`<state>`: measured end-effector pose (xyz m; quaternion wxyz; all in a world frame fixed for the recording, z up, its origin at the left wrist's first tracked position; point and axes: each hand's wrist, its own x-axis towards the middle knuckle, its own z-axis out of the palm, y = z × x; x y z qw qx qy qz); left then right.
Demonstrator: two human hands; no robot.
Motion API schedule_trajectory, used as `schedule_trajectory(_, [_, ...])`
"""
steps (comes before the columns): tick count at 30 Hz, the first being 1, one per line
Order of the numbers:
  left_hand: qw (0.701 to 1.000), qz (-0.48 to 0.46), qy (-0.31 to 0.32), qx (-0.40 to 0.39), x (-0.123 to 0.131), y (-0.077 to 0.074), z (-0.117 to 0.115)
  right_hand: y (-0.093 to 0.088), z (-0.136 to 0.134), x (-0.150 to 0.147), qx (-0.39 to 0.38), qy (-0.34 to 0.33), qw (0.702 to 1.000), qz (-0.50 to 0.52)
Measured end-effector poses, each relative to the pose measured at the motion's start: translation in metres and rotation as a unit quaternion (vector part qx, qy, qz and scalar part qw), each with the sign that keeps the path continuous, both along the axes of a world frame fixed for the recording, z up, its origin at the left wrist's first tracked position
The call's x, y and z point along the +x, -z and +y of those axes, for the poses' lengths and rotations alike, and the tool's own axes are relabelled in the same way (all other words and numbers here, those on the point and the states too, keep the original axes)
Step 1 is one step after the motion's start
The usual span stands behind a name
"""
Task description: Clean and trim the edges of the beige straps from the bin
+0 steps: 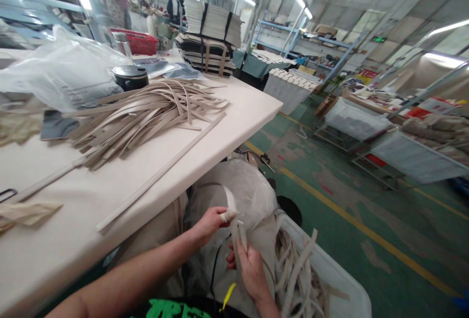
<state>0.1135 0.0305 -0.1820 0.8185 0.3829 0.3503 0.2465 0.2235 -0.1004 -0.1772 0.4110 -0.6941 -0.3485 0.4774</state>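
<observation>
A beige fabric strip [230,198] is stretched between my two hands, above a bag of clear plastic [252,188] beside the table. My left hand [212,222] pinches the strip higher up, and a pale wrap covers one fingertip. Lower down, my right hand [251,266] is closed around the strip, where a second length seems to lie alongside it. A small pale piece shows between the hands, too blurred to name. On the table a pile of similar strips [146,117] lies loosely, with one single strip [161,172] set apart along the near edge.
The white table [252,108] fills the left. On it are a dark lidded pot [130,78], a plastic bag [69,64], a red basket [137,43] and strapped stacks [210,27]. A white bin [351,291] of loose strips stands at my right. Carts [359,120] line the floor; people stand far back.
</observation>
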Motion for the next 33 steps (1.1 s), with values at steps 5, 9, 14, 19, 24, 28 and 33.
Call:
schedule_trajectory(5, [0.999,-0.007,0.043,0.021,0.000,-0.005,-0.006,-0.007,0.007,0.000,0.009,0.009,1.000,-0.019])
schedule_trajectory(9, [0.994,-0.031,0.087,0.064,-0.002,-0.010,-0.006,-0.014,0.014,0.002,0.024,0.002,0.999,-0.034])
schedule_trajectory(14, [0.998,-0.039,0.054,0.019,-0.003,-0.011,-0.004,-0.012,0.016,0.012,0.040,0.046,0.997,-0.041])
schedule_trajectory(19, [0.991,-0.074,0.075,-0.079,-0.004,-0.010,-0.007,-0.013,0.022,0.031,0.069,0.116,0.986,-0.099])
schedule_trajectory(24, [0.980,-0.079,0.164,-0.081,-0.005,-0.005,-0.017,-0.009,0.037,0.033,0.211,0.033,0.968,-0.130])
schedule_trajectory(28, [0.971,-0.067,0.214,-0.078,-0.005,-0.001,-0.022,0.005,0.045,0.030,0.255,-0.019,0.961,-0.110])
schedule_trajectory(33, [0.972,-0.007,0.203,-0.121,-0.001,0.005,-0.021,0.010,0.042,0.032,0.206,0.046,0.975,-0.061])
